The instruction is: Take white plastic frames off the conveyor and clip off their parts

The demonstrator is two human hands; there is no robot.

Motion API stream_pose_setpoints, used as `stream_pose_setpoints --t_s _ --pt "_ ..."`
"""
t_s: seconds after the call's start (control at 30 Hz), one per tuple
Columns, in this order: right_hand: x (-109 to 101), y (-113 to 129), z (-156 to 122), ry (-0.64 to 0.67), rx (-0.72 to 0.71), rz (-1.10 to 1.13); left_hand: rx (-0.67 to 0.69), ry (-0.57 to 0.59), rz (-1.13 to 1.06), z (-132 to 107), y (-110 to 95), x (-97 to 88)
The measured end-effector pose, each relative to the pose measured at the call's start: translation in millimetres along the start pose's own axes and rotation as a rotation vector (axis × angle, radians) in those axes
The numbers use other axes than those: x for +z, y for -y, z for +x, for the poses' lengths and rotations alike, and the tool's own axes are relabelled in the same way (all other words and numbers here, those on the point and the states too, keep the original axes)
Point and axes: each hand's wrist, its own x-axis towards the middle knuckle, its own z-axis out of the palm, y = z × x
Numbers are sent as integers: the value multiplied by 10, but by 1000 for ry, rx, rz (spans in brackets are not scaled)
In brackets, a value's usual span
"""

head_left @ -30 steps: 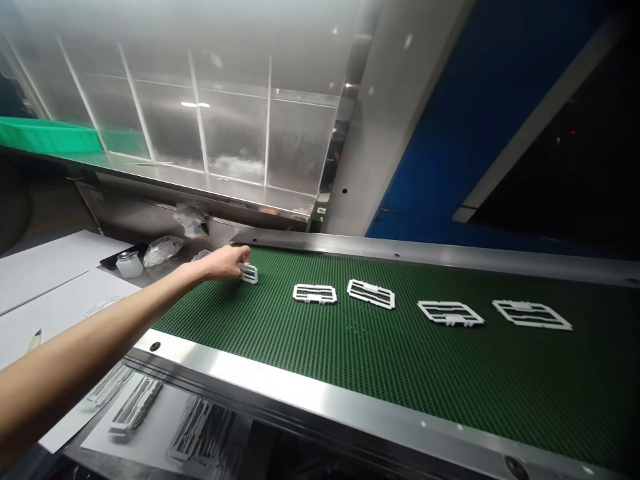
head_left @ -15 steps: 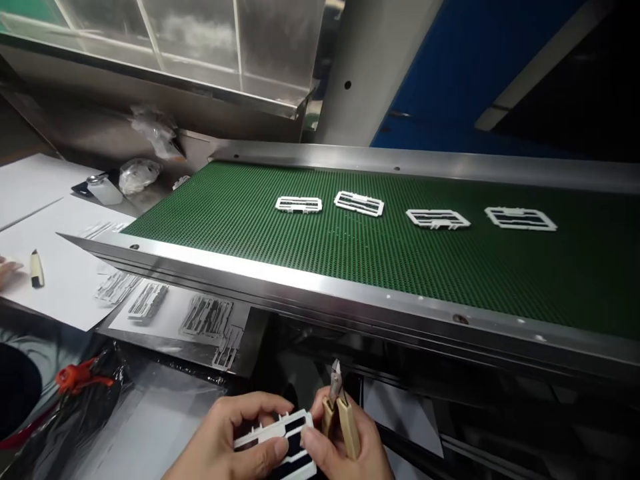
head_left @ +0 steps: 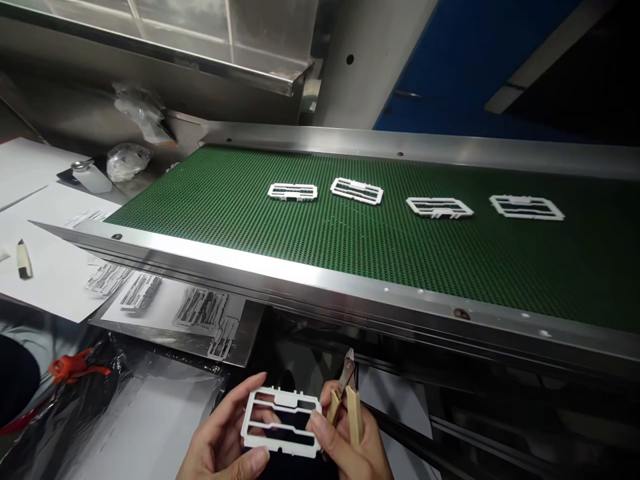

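Low in the view, my left hand (head_left: 223, 437) and my right hand (head_left: 345, 440) together hold a white plastic frame (head_left: 281, 421) flat, its slots facing up. My left fingers pinch its left edge. The thumb of my right hand presses on its right edge, and the same hand grips small cutters with tan handles (head_left: 346, 400), tips pointing up. Beyond them runs a green conveyor belt (head_left: 350, 247) carrying several more white frames, the nearest one (head_left: 293, 192) at the left end of the row.
A steel rail (head_left: 300, 283) edges the belt in front of me. Left of it, white sheets (head_left: 45, 273) hold a small knife (head_left: 23, 259) and trimmed frames (head_left: 140, 292). A small bottle (head_left: 90, 177), plastic bags and a red clip (head_left: 75, 367) lie further left.
My left arm, which reached to a frame on the belt's left end, has come back with it. Both hands now hold it near me, raised and turned flat since half a second ago.
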Motion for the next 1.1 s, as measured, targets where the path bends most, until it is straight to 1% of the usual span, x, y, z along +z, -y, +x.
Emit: stream_pose_setpoints --t_s 0.13,0.23,0.37,0.5,0.6,0.8,0.93,1.1 --pt "-12 10 -42 -14 8 6 28 5 -3 45 71 -26" --pt "-13 24 -83 -10 45 23 34 34 -19 62 146 -53" --pt "-6 111 -137 11 65 17 36 55 -4 60 210 -73" --pt "-2 176 -163 48 59 56 36 29 5 32 226 -65" --pt "-18 157 -170 71 53 95 31 6 -7 9 222 -50" --pt "-81 56 -217 74 45 92 9 24 32 7 253 -52" --pt "-97 48 -239 80 17 85 -14 18 39 0 284 -55" --pt "-114 31 -245 90 12 86 -5 28 71 -32 261 -28"
